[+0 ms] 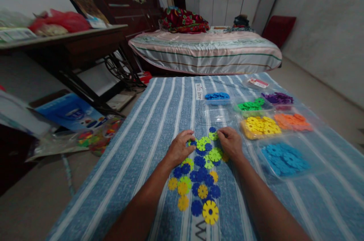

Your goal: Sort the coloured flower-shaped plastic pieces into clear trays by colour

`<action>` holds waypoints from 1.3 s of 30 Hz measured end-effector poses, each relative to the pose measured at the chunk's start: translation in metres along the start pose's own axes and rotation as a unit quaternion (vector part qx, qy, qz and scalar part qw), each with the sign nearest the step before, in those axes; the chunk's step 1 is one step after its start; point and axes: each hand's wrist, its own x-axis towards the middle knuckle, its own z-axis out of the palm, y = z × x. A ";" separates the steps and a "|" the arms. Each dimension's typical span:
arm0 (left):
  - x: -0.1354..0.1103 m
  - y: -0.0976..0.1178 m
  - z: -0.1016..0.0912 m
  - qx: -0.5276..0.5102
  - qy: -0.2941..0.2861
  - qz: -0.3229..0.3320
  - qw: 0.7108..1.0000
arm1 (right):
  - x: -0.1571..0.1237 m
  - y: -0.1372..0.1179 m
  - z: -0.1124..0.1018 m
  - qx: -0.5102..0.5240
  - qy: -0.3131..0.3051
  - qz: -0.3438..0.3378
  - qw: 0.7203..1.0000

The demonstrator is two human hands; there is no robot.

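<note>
Notched plastic snowflake discs in lime green, dark blue and yellow lie in a cluster in front of me, several of them joined. My left hand (pixel 180 148) is at the cluster's upper left, thumb and fingers curled round a small blue and green disc (pixel 193 143). On the other side, my right hand (pixel 231 143) pinches the edge of a lime green disc (pixel 213 135); its fingertips are partly hidden. A blue disc (pixel 212 129) sits just above that one. Nearest me are a yellow disc (pixel 210 212) and a dark blue disc (pixel 196 208).
Clear trays at right hold yellow discs (pixel 261 125), orange discs (pixel 292 121), green discs (pixel 250 104), purple discs (pixel 277 98) and light blue discs (pixel 286 159). A striped cloth (pixel 127 165) covers the table. Beyond are a bed (pixel 204 53) and a sewing table (pixel 71 41).
</note>
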 end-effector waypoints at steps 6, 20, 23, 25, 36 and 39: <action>-0.001 0.007 -0.004 -0.060 0.021 -0.029 0.998 | 0.000 0.002 0.001 -0.001 -0.003 -0.003 1.000; 0.082 0.073 -0.019 -0.222 0.123 -0.134 0.958 | 0.003 0.005 0.004 -0.006 -0.001 0.006 1.000; 0.105 0.091 -0.014 -0.297 0.153 -0.106 0.937 | 0.003 0.004 0.004 -0.004 0.003 0.010 1.000; 0.109 0.093 -0.011 -0.296 0.167 -0.091 0.936 | 0.004 0.004 0.004 0.000 0.001 0.011 1.000; 0.035 0.043 0.007 -0.063 0.009 -0.081 0.995 | 0.003 0.005 0.003 -0.009 0.005 0.007 1.000; 0.023 0.047 0.014 0.037 -0.031 -0.034 0.998 | 0.003 0.006 0.003 -0.009 0.006 0.003 1.000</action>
